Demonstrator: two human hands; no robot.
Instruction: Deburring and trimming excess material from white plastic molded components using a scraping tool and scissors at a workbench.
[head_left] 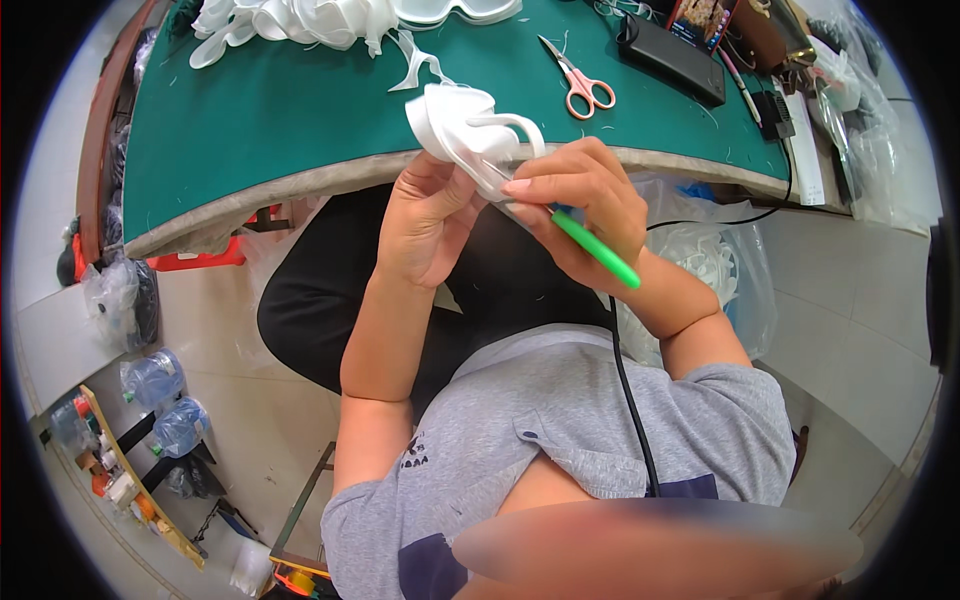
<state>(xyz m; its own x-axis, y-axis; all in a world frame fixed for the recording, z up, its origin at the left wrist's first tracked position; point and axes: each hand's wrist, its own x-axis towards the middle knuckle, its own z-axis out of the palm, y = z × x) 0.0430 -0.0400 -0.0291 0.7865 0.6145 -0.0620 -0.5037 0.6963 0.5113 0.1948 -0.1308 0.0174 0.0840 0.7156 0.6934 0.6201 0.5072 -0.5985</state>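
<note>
**White moulded piece held at the table edge, green tool at its lower rim**

The white moulded plastic piece (465, 128) sits in front of you, right over the near edge of the green table (260, 120). Its long axis runs from upper left down to lower right, with the curved loop end pointing away toward the tabletop and the flat lower rim pointing down at your hands.

Your left hand (425, 220) grasps the piece from below and from the left, palm turned toward you, thumb pressed along its lower edge, wrist bent back, forearm rising steeply from your lap.

Your right hand (585, 205) is closed around a green-handled tool (595, 250), held like a pen. The handle slants down and to the right, out past the wrist; its tip goes in under your fingers at the piece's lower rim and is hidden there. Your index finger lies flat across the rim. A black cord (630, 400) runs down from the right wrist over your grey shirt.

Beyond the piece, on the table, pink-handled scissors (580, 85) lie to the right, with a black box (672, 55) further right. A heap of white plastic pieces (290, 20) lies at the far left of the table.
</note>
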